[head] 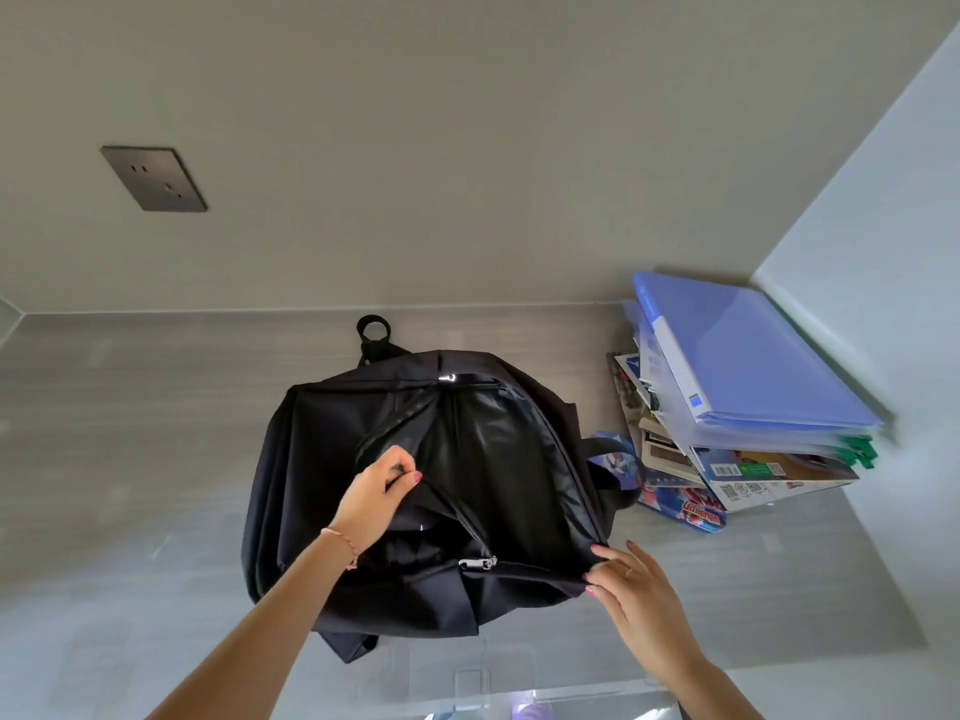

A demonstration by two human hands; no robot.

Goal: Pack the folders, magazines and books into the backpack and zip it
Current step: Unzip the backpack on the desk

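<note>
A black backpack lies on the grey table with its main compartment unzipped and its dark lining showing. My left hand pinches the left zipper edge and lifts the flap. My right hand grips the right lower edge of the opening. A silver zipper pull rests at the near end of the opening. To the right, a stack has blue folders on top, with magazines and books below it.
The grey table meets a beige wall at the back, which has a dark socket plate. A white wall closes the right side behind the stack. A clear plastic box edge shows at the near table edge.
</note>
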